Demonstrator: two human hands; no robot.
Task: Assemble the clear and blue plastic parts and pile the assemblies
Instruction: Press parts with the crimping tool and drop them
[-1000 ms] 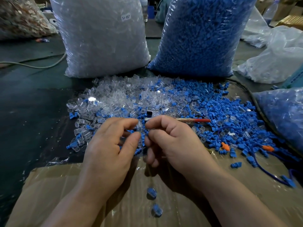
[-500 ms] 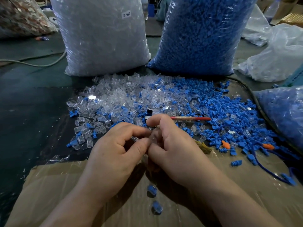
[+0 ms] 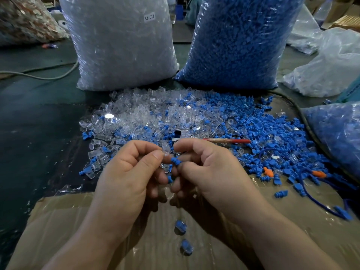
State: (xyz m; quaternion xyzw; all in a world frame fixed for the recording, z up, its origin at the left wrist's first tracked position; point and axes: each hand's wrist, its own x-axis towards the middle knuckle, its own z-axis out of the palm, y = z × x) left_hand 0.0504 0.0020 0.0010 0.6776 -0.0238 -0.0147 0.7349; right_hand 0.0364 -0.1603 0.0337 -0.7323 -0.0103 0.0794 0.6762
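Clear part (image 3: 165, 150) beside blue part (image 3: 176, 161); behind, bag label (image 3: 149, 17) "SJ 017"

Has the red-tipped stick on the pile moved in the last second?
No. The red-tipped stick lies where it did, same gap below the big blue bag.

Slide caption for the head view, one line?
Left hand pinches a clear cap, right hand holds a blue plug, by the loose-parts pile.

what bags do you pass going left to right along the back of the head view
brownish bag → bag of clear parts → bag of blue parts → crumpled pale bags
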